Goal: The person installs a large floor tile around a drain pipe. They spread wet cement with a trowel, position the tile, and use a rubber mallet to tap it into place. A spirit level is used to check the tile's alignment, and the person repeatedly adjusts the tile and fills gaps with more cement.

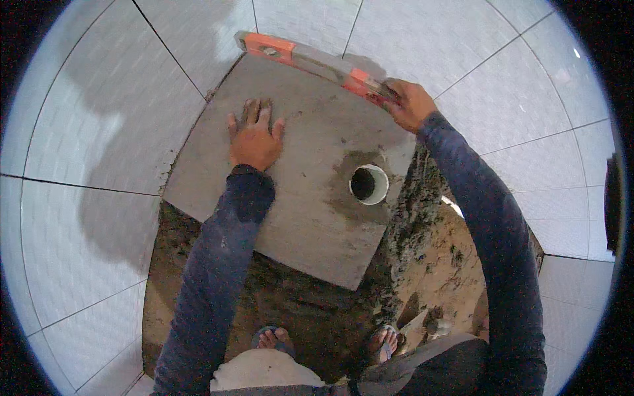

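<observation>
Landmark: white pipe (379, 186). Its bore is dark, depth unreadable. Right hand (413, 105), beyond the pipe, is closed round the right end of the spirit level (307, 63); it hides that end, so can't tell the full finger wrap. Bubble too small to read. Level sits beyond the pipe, along the far edge of the floor tile (307, 198): grey body, orange-red sections, grimy. Tile surrounds the pipe: grey, smeared, dark patch at the hole; left sleeve (221, 244) covers some near edge. Left hand (256, 140), left of pipe, lies palm-down on tile, fingers spread, grasping nothing.
</observation>
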Demonstrator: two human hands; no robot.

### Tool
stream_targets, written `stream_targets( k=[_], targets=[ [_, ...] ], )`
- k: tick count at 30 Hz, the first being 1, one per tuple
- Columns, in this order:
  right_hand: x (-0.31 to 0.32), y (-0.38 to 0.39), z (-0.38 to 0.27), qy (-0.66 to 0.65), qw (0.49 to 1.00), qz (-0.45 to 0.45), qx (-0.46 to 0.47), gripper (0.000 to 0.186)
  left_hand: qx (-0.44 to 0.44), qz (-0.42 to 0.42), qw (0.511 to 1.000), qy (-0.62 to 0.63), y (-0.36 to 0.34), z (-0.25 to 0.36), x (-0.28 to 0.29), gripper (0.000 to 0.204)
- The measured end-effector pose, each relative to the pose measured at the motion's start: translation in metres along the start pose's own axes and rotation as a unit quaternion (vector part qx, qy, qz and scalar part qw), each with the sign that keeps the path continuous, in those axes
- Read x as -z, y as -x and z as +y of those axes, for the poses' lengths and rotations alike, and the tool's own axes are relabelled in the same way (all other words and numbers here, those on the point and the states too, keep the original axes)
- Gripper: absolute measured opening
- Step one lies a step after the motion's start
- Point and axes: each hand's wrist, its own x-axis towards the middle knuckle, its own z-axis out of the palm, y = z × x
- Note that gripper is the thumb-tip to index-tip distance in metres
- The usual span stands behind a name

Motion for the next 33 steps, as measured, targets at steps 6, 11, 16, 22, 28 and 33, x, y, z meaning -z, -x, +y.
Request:
stream_targets(
  k=[6,11,16,22,28,33],
  targets=[
    [-0.057,-0.043,0.01,0.048,0.998,-0.012,-0.028,0.036,0.01,0.006,1.0,0.01,0.0,-0.001,0.0,0.056],
    [-0.066,-0.042,0.01,0.039,0.999,-0.001,-0.024,0.04,0.001,0.022,1.0,0.013,-0.001,-0.001,-0.002,0.056],
    [-0.07,-0.045,0.014,0.052,0.994,-0.07,-0.067,0.044,0.001,0.042,0.999,0.016,-0.001,0.001,-0.003,0.056],
    [-0.054,-0.004,-0.04,0.143,0.978,0.136,0.064,0.052,0.0,0.027,1.0,0.012,-0.002,-0.001,-0.005,0.055],
    [-0.111,0.126,-0.166,-0.187,0.971,-0.105,0.105,0.038,0.003,0.022,1.0,0.004,-0.002,-0.003,-0.007,0.055],
    [-0.128,0.161,-0.183,-0.194,0.95,-0.105,0.22,0.032,0.0,0.047,0.999,0.005,-0.003,-0.003,-0.006,0.055]
  ],
)
